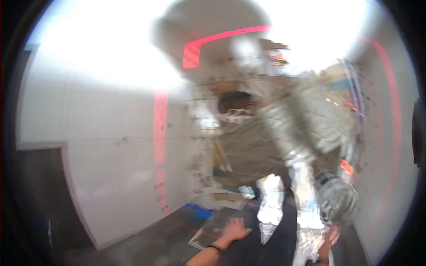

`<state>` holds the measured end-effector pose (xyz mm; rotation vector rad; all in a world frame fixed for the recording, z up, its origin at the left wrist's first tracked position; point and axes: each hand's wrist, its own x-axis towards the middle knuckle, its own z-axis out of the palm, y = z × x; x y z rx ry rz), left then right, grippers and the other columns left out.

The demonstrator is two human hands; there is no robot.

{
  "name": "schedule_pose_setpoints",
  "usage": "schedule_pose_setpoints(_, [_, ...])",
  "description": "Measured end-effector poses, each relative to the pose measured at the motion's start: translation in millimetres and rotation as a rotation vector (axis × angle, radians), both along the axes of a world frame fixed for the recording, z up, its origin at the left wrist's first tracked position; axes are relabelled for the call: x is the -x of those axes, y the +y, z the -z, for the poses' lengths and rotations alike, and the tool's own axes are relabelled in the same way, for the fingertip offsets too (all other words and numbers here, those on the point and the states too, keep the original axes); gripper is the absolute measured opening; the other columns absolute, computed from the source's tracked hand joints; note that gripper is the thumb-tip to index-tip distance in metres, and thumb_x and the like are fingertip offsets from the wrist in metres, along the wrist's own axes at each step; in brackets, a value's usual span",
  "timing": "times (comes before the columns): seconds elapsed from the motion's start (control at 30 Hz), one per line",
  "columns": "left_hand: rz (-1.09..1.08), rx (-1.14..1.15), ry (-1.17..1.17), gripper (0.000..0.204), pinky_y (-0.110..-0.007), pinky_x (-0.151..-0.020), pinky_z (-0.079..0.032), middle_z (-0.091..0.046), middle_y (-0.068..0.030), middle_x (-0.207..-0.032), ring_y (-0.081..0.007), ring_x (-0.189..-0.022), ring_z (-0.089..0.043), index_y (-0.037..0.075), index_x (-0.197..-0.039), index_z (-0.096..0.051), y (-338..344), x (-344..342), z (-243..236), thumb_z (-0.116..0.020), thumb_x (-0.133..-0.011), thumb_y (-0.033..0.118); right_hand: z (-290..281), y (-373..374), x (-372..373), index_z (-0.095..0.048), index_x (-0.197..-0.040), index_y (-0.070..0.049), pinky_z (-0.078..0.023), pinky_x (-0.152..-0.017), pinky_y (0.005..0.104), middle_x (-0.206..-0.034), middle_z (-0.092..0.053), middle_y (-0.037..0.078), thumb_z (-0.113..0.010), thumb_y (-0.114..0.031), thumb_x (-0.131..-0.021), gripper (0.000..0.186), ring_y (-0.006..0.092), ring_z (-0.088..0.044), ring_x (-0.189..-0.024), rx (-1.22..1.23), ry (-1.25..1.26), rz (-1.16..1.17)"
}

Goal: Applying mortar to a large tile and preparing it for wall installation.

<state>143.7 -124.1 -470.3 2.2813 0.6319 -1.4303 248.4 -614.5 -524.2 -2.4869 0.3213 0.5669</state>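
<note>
My left hand (236, 229) is open, its fingers spread, beside my dark-clothed leg (253, 221) and over a dark flat board or box (217, 224). It holds nothing that I can see, and a dark band circles its wrist. On the right side, my right hand (330, 236) is smeared by motion, just below a rounded grey object (338, 199) that could be a bucket. Whether its fingers are closed, or touch that object, cannot be made out. Bright, crinkled whitish pieces (271, 199) lie or hang in front of my legs.
A large rumpled grey-brown sheet (253, 155) spreads ahead, with blurred clutter around it. A pale wall (111, 177) stands left, another (381, 133) right. Red laser-like lines (160, 128) cross them. Blue material (199, 211) lies on the dark floor (155, 235).
</note>
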Motion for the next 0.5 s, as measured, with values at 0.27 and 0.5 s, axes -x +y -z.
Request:
schedule_pose_setpoints(0.27, [-0.179, -0.101, -0.078, 0.081, -0.055, -0.102, -0.047, -0.046, -0.0278, -0.142, -0.0486, -0.124, -0.054, 0.002, -0.146, -0.038, 18.8, 12.0, 10.4, -0.068, -0.086, 0.048, 178.9, 260.4, -114.6, -0.066, -0.111, 0.001, -0.053, -0.09, 0.0385, -0.109, -0.067, 0.016, -0.051, -0.017, -0.099, 0.026, 0.029, -0.063, -0.101, -0.863, 0.063, -0.392])
schedule_pose_setpoints(0.5, [-0.238, -0.004, -0.005, 0.087, -0.054, -0.109, -0.04, -0.037, -0.0288, -0.15, -0.0479, -0.135, -0.044, 0.002, -0.154, -0.03, 23.4, 24.8, 5.8, -0.065, -0.09, 0.05, 195.8, 327.7, -130.6, -0.063, -0.119, 0.002, -0.052, -0.093, 0.0387, -0.119, -0.065, 0.017, -0.05, -0.017, -0.1, 0.03, 0.0284, -0.061, -0.11, -1.131, 0.178, -0.351])
